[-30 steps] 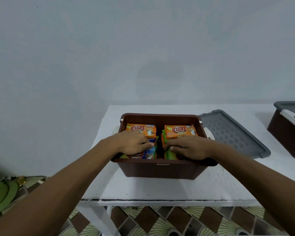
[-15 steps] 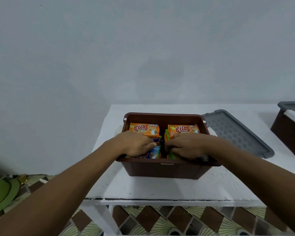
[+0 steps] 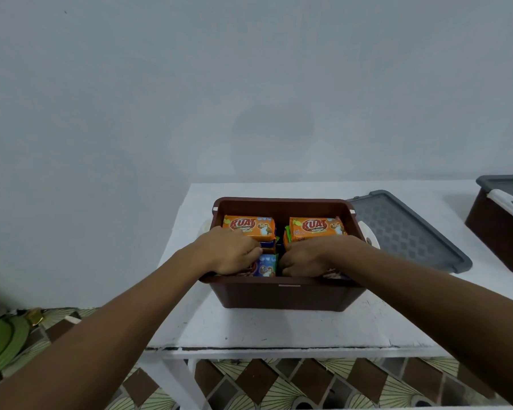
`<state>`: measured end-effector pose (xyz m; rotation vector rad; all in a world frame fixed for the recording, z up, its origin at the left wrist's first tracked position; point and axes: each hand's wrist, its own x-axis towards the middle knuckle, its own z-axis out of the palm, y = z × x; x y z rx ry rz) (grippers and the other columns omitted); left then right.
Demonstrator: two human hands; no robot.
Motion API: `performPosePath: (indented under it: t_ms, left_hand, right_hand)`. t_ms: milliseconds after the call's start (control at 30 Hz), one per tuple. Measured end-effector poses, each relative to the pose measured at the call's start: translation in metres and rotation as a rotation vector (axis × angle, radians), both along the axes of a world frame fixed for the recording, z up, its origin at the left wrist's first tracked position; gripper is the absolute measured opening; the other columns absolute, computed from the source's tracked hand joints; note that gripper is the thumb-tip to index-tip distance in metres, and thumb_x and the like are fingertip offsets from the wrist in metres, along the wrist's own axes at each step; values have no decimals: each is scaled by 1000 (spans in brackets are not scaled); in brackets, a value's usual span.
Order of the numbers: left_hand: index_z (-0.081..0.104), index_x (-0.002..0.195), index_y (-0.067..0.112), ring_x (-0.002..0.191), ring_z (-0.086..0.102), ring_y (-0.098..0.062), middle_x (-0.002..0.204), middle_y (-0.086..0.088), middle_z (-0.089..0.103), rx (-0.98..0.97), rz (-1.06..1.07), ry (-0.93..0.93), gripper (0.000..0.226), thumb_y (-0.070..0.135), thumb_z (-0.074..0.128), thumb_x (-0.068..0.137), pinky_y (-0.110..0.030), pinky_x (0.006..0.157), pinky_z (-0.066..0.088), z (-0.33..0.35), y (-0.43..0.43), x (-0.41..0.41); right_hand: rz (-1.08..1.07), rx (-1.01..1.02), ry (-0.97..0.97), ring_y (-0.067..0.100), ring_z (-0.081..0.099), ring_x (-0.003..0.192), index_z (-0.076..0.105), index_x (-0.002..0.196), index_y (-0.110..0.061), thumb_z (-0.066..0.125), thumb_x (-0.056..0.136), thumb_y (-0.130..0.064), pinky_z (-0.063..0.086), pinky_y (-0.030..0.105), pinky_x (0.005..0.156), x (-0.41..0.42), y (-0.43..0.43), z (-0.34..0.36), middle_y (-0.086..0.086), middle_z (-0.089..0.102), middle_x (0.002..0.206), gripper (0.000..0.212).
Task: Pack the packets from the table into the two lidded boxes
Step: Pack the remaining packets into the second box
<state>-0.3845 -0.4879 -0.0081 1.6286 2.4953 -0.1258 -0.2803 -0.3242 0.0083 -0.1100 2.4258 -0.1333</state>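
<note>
Here, packets (image 3: pixel 251 229) inside the open brown box (image 3: pixel 285 297).

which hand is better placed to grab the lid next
Right. The lid lies just right of the box, beside the right hand; the left hand must cross over. Both grip packets.

Packets (image 3: pixel 249 227), mostly orange, fill the open brown box (image 3: pixel 282 295).

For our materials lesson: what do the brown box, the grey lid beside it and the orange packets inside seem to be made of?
Brown box: likely moulded plastic; smooth one-piece walls, rolled rim, dull sheen.
Grey lid: plastic too, matt, with a moulded diamond pattern.
Orange packets: thin printed film, probably plastic; glossy, slightly creased faces.
</note>
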Motion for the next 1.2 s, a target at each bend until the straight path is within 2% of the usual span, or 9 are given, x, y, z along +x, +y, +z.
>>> performPosePath:
  t_ms: [167, 233, 300, 433, 533, 700, 1000, 1133, 1200]
  left_hand:
    - [61, 105, 25, 79, 60, -12, 93, 5, 66, 83, -37, -32, 27, 42, 40, 99, -34, 70, 52, 4, 6, -5]
    - [58, 93, 25, 76, 59, -13, 85, 7, 62, 196, -65, 12, 17, 41, 52, 93, -36, 65, 52, 8, 11, -11]
    - [53, 93, 26, 83, 56, -11, 92, 10, 54, 222, -64, 85, 24, 45, 64, 85, -33, 68, 50, 11, 17, -19]
    - [50, 106, 25, 94, 48, -9, 100, 10, 46, 105, 1, 98, 50, 47, 79, 72, -28, 75, 44, 13, 27, -35]
    - [51, 109, 24, 100, 52, -13, 104, 8, 50, 119, 38, 83, 51, 43, 80, 72, -30, 80, 46, 10, 28, -40]
    - [49, 106, 25, 99, 55, -13, 109, 6, 55, 133, 49, 123, 50, 47, 78, 72, -30, 77, 48, 6, 26, -38]
    - [42, 93, 27, 97, 55, -14, 108, 4, 57, 155, 154, 165, 52, 52, 80, 68, -27, 73, 43, 8, 22, -29]
    - [53, 92, 25, 90, 53, -11, 100, 8, 57, 199, 181, 103, 41, 53, 74, 73, -28, 72, 46, 14, 24, -26]
    - [56, 91, 24, 86, 55, -12, 95, 9, 59, 299, 152, 131, 29, 50, 66, 81, -29, 67, 45, 14, 32, -17]
  right_hand:
    - [-38, -218, 307, 12, 56, 97, 58, 115, -24, 44, 100, -31, 49, 38, 91, 22, 29, 11, -2, 62, 108, 21]
    - [-34, -141, 571, 8, 55, 89, 57, 104, -27, 54, 95, -32, 51, 35, 82, 27, 47, 14, -9, 59, 96, 11]
    - [-21, 47, 745, 9, 51, 93, 55, 106, -27, 60, 89, -36, 47, 30, 79, 28, 59, 14, -11, 54, 98, 20]
    - [-71, 196, 677, 13, 49, 90, 46, 92, -22, 67, 84, -34, 36, 28, 71, 16, 70, 10, -6, 49, 97, 25]
    - [-96, 207, 696, 13, 48, 86, 47, 86, -21, 71, 81, -34, 36, 28, 68, 12, 75, 7, -4, 51, 95, 28]
    - [-95, 196, 744, 12, 48, 93, 50, 107, -22, 71, 80, -43, 40, 27, 78, 19, 78, -5, -7, 47, 101, 40]
    - [-192, 66, 823, 13, 48, 94, 54, 94, -23, 69, 83, -40, 36, 27, 73, 28, 82, -6, -6, 52, 99, 25]
    - [-502, -135, 1118, 11, 47, 96, 62, 96, -19, 54, 94, -40, 37, 29, 78, 59, 111, -14, -6, 56, 98, 22]
    - [-675, -138, 1140, 16, 52, 98, 62, 102, -15, 42, 97, -40, 42, 32, 81, 85, 136, -32, -2, 59, 100, 32]
